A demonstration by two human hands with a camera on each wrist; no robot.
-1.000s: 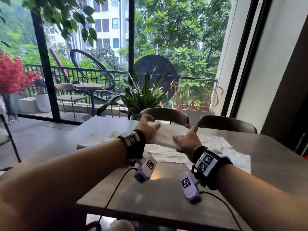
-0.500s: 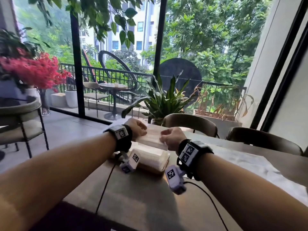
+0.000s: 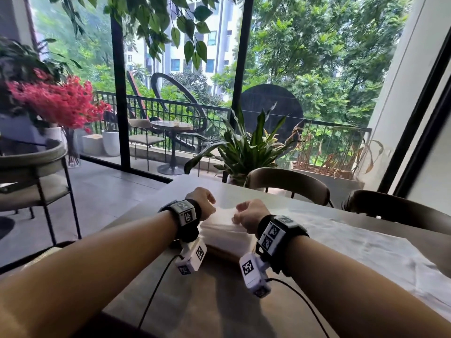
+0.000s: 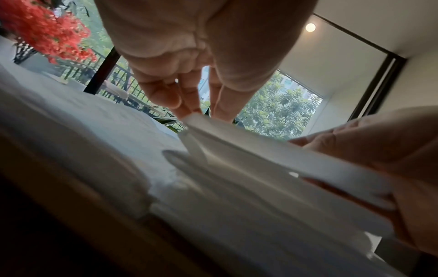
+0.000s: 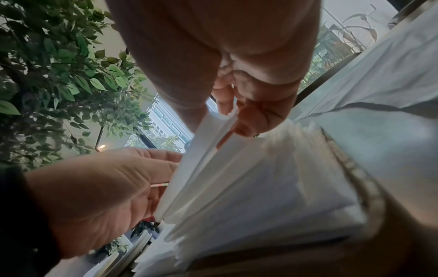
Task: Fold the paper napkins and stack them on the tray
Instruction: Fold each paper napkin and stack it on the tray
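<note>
Pinching one folded napkin (image 4: 272, 155), both hands (image 3: 203, 200) (image 3: 249, 213) hold it over the tray's (image 5: 369, 180) napkin stack (image 3: 227, 236).

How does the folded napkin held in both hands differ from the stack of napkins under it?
The folded napkin is one piece pinched at its ends by the left hand and the right hand; the stack is many layers lying free. The napkin is tilted above the stack, which lies flat. Both are white paper.

A brown desk (image 3: 219, 296) carries a tray (image 3: 220, 251) stacked with folded napkins (image 3: 225, 234), beside spread white paper sheets (image 3: 366, 250).
</note>
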